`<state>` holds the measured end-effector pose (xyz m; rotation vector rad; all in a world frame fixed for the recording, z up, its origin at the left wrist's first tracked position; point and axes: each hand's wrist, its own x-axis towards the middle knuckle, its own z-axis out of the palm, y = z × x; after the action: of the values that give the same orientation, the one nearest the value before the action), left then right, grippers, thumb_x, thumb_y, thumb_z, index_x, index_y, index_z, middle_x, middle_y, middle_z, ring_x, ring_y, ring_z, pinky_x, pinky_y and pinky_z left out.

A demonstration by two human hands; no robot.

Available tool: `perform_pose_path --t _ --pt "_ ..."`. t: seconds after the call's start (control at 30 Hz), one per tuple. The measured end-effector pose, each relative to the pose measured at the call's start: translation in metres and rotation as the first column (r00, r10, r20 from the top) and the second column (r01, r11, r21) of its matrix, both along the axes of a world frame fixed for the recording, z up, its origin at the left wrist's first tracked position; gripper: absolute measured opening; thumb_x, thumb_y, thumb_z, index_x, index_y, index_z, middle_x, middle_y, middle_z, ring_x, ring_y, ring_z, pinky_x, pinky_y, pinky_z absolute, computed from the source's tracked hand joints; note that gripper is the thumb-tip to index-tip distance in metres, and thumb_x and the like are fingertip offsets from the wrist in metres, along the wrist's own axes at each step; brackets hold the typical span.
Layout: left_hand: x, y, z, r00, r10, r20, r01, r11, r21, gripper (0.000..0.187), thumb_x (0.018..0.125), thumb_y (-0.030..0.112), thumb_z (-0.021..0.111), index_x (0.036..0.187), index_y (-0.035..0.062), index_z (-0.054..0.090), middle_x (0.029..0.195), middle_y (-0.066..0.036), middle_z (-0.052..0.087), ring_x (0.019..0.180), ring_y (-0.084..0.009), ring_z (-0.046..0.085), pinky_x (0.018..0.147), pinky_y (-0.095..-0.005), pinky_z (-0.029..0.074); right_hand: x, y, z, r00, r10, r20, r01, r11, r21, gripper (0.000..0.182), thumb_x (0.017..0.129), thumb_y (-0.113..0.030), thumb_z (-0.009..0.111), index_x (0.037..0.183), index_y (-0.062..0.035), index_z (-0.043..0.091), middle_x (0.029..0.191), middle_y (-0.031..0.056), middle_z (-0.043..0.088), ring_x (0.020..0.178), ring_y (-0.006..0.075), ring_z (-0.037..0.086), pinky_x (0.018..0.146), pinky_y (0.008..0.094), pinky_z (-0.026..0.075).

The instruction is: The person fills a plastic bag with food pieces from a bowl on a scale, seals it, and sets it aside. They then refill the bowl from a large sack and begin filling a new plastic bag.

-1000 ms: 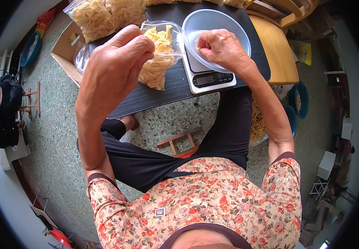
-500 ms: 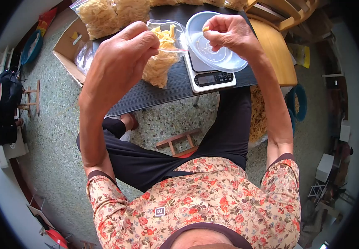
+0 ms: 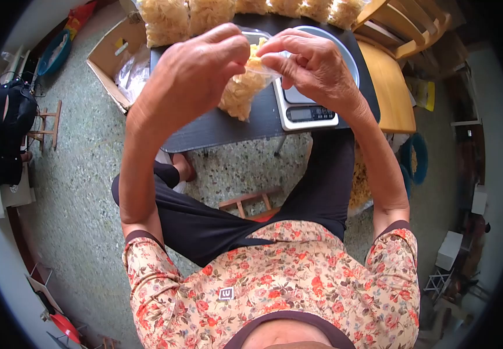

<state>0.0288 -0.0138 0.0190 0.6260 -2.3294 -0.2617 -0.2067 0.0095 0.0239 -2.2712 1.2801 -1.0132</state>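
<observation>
A clear zip bag [image 3: 240, 99] of pale yellow dried strips stands on the dark table. My left hand [image 3: 196, 72] is closed at the upper left edge of this bag, with its fingertips partly turned out of sight. At the bag's mouth, the thumb and index finger of my right hand [image 3: 315, 67] come together against the yellow strips. What lies between those two fingertips is too small to make out. Behind my right hand are a clear plastic bowl [image 3: 347, 49] and a white digital scale [image 3: 289, 119], both partly covered.
Several filled bags [image 3: 211, 14] line the table's far edge. A cardboard box [image 3: 103, 61] with plastic bags is at the left, a wooden chair [image 3: 391, 96] at the right. Blue basins [image 3: 417, 157] sit on the floor. Another person's foot [image 3: 183, 167] shows beneath the table.
My right hand has moved left from above the bowl to the bag's mouth, where the small yellow piece it held is no longer distinct. My left hand remains at the bag's edge.
</observation>
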Motion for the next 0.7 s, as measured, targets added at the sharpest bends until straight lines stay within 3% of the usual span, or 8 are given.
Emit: perform_pose_path --t 0.1,0.2,0.27,0.37,0.4,0.5,0.53,0.7 --pt "0.004 -0.009 -0.013 0.996 -0.084 0.021 0.084 0.996 0.024 0.015 0.092 0.006 0.068 0.1 0.003 0.056 0.095 -0.016 0.062 0.086 -0.0379 0.063 0.073 -0.0437 0.049 0.0 0.004 -0.015 0.979 0.143 -0.148 -0.162 0.978 -0.128 0.038 0.085 -0.036 0.083 0.105 -0.0055 0.076 0.092 0.0098 0.07 0.059 0.023 0.063 0.061 0.0352 0.052" --pt "0.006 -0.01 -0.019 0.999 -0.014 0.031 0.013 1.0 0.017 0.031 0.087 0.014 0.077 0.112 0.0047 0.063 0.092 -0.011 0.061 0.079 -0.0278 0.063 0.071 -0.0403 0.052 -0.001 0.006 -0.016 0.967 0.18 -0.182 -0.198 0.977 -0.084 0.038 0.086 -0.04 0.081 0.099 -0.0048 0.077 0.096 0.0112 0.069 0.072 0.0231 0.067 0.069 0.0353 0.055" --pt "0.011 -0.01 -0.018 0.995 -0.044 0.093 0.039 0.998 0.047 0.035 0.085 0.015 0.079 0.116 0.0067 0.065 0.092 -0.009 0.061 0.079 -0.0252 0.062 0.071 -0.0388 0.052 0.0 0.006 -0.005 0.958 0.16 -0.239 -0.14 0.985 0.098 0.038 0.087 -0.02 0.077 0.121 -0.0074 0.063 0.117 0.0203 0.065 0.101 0.0318 0.068 0.085 0.0439 0.054" --pt "0.015 -0.01 -0.019 0.985 -0.065 0.159 0.056 0.996 0.064 0.042 0.08 0.019 0.084 0.119 0.011 0.07 0.094 -0.005 0.06 0.077 -0.0217 0.061 0.071 -0.0354 0.053 0.004 0.004 -0.001 0.954 0.17 -0.247 -0.158 0.985 0.068 0.036 0.086 -0.019 0.077 0.118 -0.0084 0.065 0.111 0.0192 0.063 0.099 0.0343 0.066 0.083 0.045 0.054" --pt "0.016 -0.009 -0.02 0.985 -0.028 0.173 0.016 0.997 0.072 0.042 0.078 0.02 0.085 0.116 0.0106 0.072 0.094 -0.005 0.06 0.078 -0.0217 0.061 0.072 -0.0359 0.053 0.002 0.001 -0.008 0.938 0.172 -0.3 -0.199 0.978 -0.063 0.038 0.086 -0.023 0.078 0.118 -0.0081 0.065 0.109 0.0186 0.062 0.099 0.0364 0.065 0.083 0.0466 0.053" --pt "0.016 -0.006 -0.018 0.972 0.035 0.233 -0.054 0.996 0.073 0.04 0.076 0.024 0.087 0.111 0.0102 0.074 0.096 -0.005 0.061 0.081 -0.0228 0.062 0.074 -0.0376 0.053 0.003 0.002 -0.017 0.915 0.089 -0.393 -0.165 0.973 -0.164 0.038 0.086 -0.027 0.078 0.118 -0.0095 0.066 0.108 0.0179 0.061 0.099 0.0375 0.065 0.085 0.0481 0.053" --pt "0.016 -0.006 -0.018 0.957 0.063 0.285 -0.085 0.994 0.068 0.039 0.075 0.026 0.088 0.108 0.0103 0.075 0.098 -0.005 0.062 0.084 -0.0239 0.064 0.076 -0.0388 0.053 0.006 0.006 -0.008 0.91 0.126 -0.395 -0.136 0.991 0.003 0.036 0.087 -0.031 0.078 0.116 -0.012 0.068 0.108 0.0173 0.06 0.1 0.0377 0.064 0.086 0.0488 0.052" --pt "0.014 -0.005 -0.024 0.964 0.1 0.245 -0.068 0.988 -0.137 0.036 0.075 0.034 0.086 0.1 0.011 0.075 0.1 -0.005 0.063 0.093 -0.0275 0.067 0.079 -0.0405 0.054 0.011 0.004 0.0 0.897 0.136 -0.421 -0.112 0.99 0.082 0.033 0.087 -0.032 0.078 0.113 -0.0126 0.07 0.108 0.0166 0.059 0.101 0.0358 0.064 0.087 0.0482 0.052"
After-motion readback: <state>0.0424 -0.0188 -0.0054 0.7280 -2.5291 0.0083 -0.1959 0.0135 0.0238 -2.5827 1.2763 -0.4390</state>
